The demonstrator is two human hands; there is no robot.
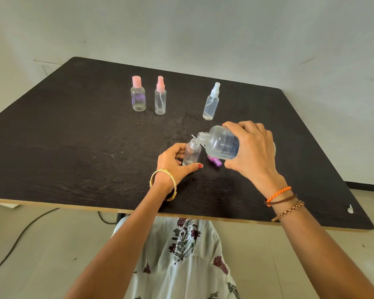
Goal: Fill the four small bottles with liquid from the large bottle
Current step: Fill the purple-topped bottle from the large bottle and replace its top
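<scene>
1. My right hand (249,147) has its grip wrapped round the body of the large bottle (221,144), tilted, neck at the mouth of the open small bottle (191,152).
2. My left hand (173,162) curls its grip round that small bottle, upright on the bench (73,137).
3. Large bottle: clear labelled plastic, probably light and squeezable, slick if wet; best held mid-body.
4. Small bottle: thin, tippy; steady it low.
5. Three capped small bottles (160,98) stand farther back.

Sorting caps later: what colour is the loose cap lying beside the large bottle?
Purple cap, seen in the head view, partly hidden.
</scene>
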